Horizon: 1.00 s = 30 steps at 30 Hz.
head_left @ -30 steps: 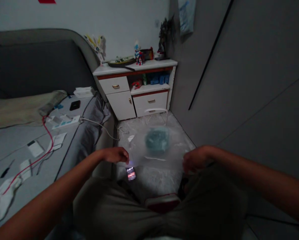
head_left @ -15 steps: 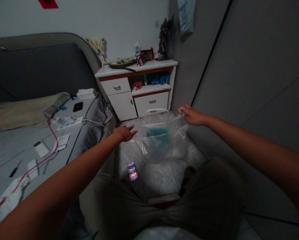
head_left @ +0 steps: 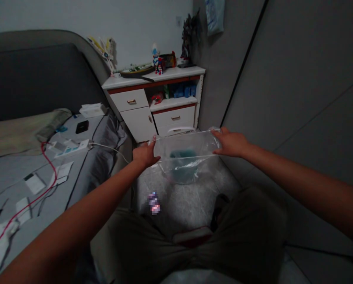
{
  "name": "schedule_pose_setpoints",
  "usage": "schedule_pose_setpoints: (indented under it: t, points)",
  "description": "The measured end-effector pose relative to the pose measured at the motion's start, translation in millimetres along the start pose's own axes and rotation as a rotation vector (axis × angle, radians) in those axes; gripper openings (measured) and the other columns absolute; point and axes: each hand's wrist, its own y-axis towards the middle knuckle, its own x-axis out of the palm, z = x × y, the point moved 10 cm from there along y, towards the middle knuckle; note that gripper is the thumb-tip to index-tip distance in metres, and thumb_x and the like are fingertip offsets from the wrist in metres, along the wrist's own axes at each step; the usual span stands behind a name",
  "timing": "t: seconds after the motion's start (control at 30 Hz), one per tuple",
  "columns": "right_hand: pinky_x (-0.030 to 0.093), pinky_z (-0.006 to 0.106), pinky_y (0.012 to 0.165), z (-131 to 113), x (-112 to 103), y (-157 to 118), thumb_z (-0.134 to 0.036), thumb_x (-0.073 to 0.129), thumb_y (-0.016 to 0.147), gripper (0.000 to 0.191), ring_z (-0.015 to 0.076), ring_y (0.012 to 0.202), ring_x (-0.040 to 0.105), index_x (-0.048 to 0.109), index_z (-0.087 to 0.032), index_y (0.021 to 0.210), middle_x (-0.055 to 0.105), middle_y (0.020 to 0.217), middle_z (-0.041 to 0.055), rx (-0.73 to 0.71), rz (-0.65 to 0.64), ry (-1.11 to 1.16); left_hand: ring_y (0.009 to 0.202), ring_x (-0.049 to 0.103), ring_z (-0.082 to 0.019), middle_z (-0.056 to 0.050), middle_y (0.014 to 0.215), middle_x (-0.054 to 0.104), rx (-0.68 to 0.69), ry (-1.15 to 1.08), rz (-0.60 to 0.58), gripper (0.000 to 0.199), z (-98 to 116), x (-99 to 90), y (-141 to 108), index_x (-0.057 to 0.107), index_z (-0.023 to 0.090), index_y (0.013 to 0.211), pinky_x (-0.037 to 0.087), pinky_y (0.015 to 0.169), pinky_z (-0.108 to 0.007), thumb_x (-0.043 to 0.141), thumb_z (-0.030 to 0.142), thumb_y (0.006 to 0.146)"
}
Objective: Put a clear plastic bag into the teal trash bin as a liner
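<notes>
A clear plastic bag [head_left: 191, 146] is stretched wide between my hands, its mouth spread into a long opening facing up. My left hand [head_left: 145, 155] holds the left end of the mouth, thumb and index finger apart against the rim. At the right end, my right hand [head_left: 231, 142] keeps the rim taut with thumb and fingers spread. A teal shape [head_left: 183, 163] shows through the film, on or near the floor; its kind is unclear. Just beyond the bag rises a curved white handle [head_left: 181, 129].
On the left is a bed [head_left: 84, 146] with a power strip [head_left: 73, 148], a phone [head_left: 82, 126] and a red cable [head_left: 54, 173]. A white cabinet [head_left: 138, 122] carrying toy figures stands ahead. Grey wardrobe doors [head_left: 297, 98] line the right. A small pixelated item [head_left: 154, 203] lies on the floor.
My right hand has spread its fingers at the rim, where it was pinching before. The bag's mouth is now wider and more even. The view has shifted slightly.
</notes>
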Motion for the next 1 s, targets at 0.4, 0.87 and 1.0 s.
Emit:
schedule_pose_setpoints:
  t: [0.4, 0.87, 1.0]
  points:
    - [0.057, 0.041, 0.081, -18, 64, -22, -0.051, 0.084, 0.085, 0.11, 0.037, 0.104, 0.072, 0.023, -0.028, 0.174, 0.054, 0.149, 0.024, 0.078, -0.062, -0.084, 0.117, 0.072, -0.04, -0.024, 0.145, 0.063, 0.009, -0.064, -0.022, 0.117, 9, 53.9, -13, -0.003, 0.027, 0.175, 0.056, 0.094, -0.047, 0.071, 0.057, 0.089]
    - [0.045, 0.048, 0.096, -96, 44, -48, -0.025, 0.056, 0.103, 0.029, 0.0369, 0.119, 0.056, 0.082, -0.023, 0.113, 0.063, 0.135, 0.0187, -0.077, 0.088, -0.048, 0.13, 0.068, -0.033, -0.014, 0.142, 0.071, -0.01, -0.45, -0.15, 0.106, 14, 97.8, 7, 0.027, 0.026, 0.172, 0.053, 0.096, -0.036, 0.081, 0.051, 0.084]
    - [0.049, 0.036, 0.09, -133, 131, -10, -0.019, 0.045, 0.106, 0.043, 0.0276, 0.109, 0.066, 0.074, -0.028, 0.137, 0.07, 0.123, 0.0133, -0.139, -0.242, 0.197, 0.125, 0.07, -0.032, -0.012, 0.138, 0.073, -0.007, -0.493, -0.149, 0.104, 12, 103.1, 13, 0.028, 0.028, 0.172, 0.053, 0.091, -0.035, 0.081, 0.048, 0.085]
